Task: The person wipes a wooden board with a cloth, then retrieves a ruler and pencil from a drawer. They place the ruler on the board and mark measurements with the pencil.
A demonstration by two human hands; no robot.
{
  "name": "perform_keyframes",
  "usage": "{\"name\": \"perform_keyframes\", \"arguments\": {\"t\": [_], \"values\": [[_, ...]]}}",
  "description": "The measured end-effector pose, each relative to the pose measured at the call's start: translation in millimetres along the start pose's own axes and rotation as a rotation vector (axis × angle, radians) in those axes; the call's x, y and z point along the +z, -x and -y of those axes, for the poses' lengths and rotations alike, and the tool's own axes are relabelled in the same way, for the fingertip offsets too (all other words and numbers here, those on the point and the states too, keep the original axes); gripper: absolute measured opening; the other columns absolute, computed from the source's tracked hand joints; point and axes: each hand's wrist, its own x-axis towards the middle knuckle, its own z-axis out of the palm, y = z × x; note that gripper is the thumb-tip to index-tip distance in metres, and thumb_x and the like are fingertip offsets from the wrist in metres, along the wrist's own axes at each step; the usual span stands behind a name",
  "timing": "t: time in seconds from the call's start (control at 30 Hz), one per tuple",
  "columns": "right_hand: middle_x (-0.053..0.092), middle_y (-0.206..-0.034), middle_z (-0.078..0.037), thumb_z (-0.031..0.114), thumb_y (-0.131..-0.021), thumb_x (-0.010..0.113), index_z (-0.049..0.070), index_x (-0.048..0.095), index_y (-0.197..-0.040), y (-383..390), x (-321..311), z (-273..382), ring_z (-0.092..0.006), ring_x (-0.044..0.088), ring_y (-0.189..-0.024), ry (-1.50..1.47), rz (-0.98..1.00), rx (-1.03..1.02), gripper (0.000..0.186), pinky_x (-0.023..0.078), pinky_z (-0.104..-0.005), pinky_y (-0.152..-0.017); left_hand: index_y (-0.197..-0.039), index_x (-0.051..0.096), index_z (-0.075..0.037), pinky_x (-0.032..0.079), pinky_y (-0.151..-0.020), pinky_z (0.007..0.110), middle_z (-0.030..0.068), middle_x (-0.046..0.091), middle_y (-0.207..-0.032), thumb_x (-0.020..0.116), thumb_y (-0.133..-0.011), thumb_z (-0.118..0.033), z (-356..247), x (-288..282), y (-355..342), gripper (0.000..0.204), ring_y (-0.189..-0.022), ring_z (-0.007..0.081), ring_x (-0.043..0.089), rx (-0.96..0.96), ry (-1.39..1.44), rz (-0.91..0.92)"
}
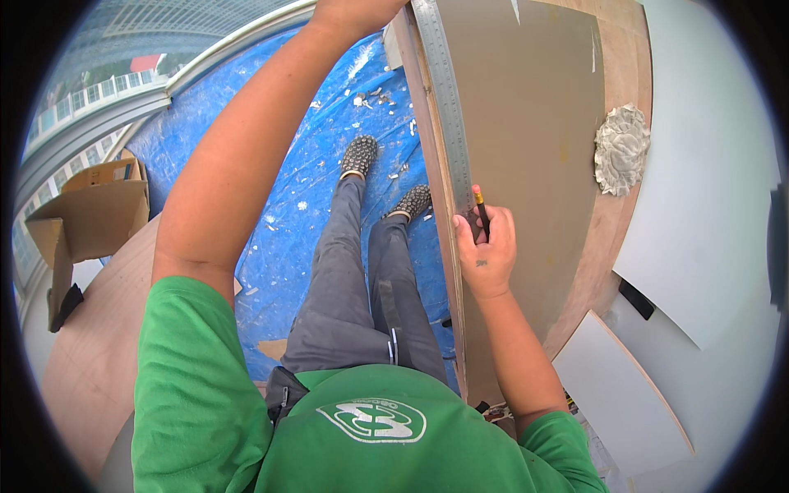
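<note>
My right hand is closed around a dark pencil with a pink eraser end pointing up. It rests at the near end of a long metal ruler, with the thumb at the wooden edge. The ruler lies along the left side of a brown-faced panel with a wooden border. My left hand reaches to the far end of the ruler and panel edge. Its fingers are cut off by the top of the picture, so their grip is hidden.
A crumpled whitish round piece lies on the panel's right border. Blue sheeting strewn with white scraps covers the floor under my feet. An open cardboard box stands left near the window, by a curved wooden board. White sheets lie at right.
</note>
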Motion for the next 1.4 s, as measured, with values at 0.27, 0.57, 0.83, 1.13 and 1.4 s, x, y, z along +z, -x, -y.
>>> {"name": "perform_keyframes", "arguments": {"t": [0.27, 0.57, 0.83, 1.13, 1.4], "values": [[0.059, -0.093, -0.004, 0.016, -0.085, 0.083, 0.005, 0.062, -0.106, 0.1, -1.8, 2.8, -0.0144, 0.051, -0.062, -0.039, 0.045, 0.108, 0.032, 0.045, -0.0296, -0.054, -0.094, 0.077, 0.001, 0.056, -0.073, 0.035, 0.0135, 0.076, -0.084, 0.073, -0.087, -0.023, 0.2, -1.0, 0.7, 0.025, -0.077, 0.0189, 0.071, -0.025, 0.076, 0.022], [0.055, -0.095, -0.006, 0.012, -0.087, 0.082, 0.000, 0.063, -0.104, -0.3, -3.9, 6.2, -0.0145, 0.053, -0.077, -0.068, 0.086, 0.167, 0.028, 0.045, -0.0261, -0.061, -0.085, 0.079, -0.001, 0.056, -0.071, 0.037, 0.0138, 0.077, -0.078, 0.073, -0.083, -0.027, 3.0, -6.4, -5.4, 0.027, -0.072, 0.0218, 0.073, -0.113, 0.028, 0.076], [0.055, -0.095, -0.006, 0.010, -0.088, 0.082, 0.000, 0.063, -0.103, 0.6, -4.0, 6.7, -0.0120, 0.051, -0.077, -0.106, 0.076, 0.130, 0.026, 0.044, -0.0251, -0.062, -0.077, 0.080, -0.003, 0.056, -0.067, 0.037, 0.0145, 0.076, -0.073, 0.076, -0.079, -0.025, 0.4, -5.1, -12.7, 0.023, -0.067, 0.0225, 0.073, -0.160, 0.095, 0.095], [0.055, -0.095, -0.006, 0.010, -0.088, 0.081, -0.001, 0.063, -0.106, -1.1, -4.2, 5.8, -0.0138, 0.051, -0.077, -0.050, 0.070, 0.067, 0.028, 0.046, -0.0272, -0.064, -0.079, 0.079, -0.002, 0.057, -0.068, 0.037, 0.0148, 0.076, -0.074, 0.078, -0.080, -0.026, 1.8, -1.7, -15.9, 0.024, -0.067, 0.0236, 0.073, -0.077, 0.014, 0.067], [0.055, -0.095, -0.006, 0.010, -0.087, 0.081, -0.001, 0.063, -0.106, -0.4, -5.0, 8.6, -0.0154, 0.052, -0.079, -0.059, 0.078, 0.122, 0.028, 0.046, -0.0281, -0.066, -0.080, 0.079, -0.001, 0.057, -0.068, 0.037, 0.0167, 0.076, -0.075, 0.078, -0.081, -0.024, 1.7, -3.9, -13.5, 0.023, -0.068, 0.0246, 0.073, -0.115, 0.106, 0.067]]}}
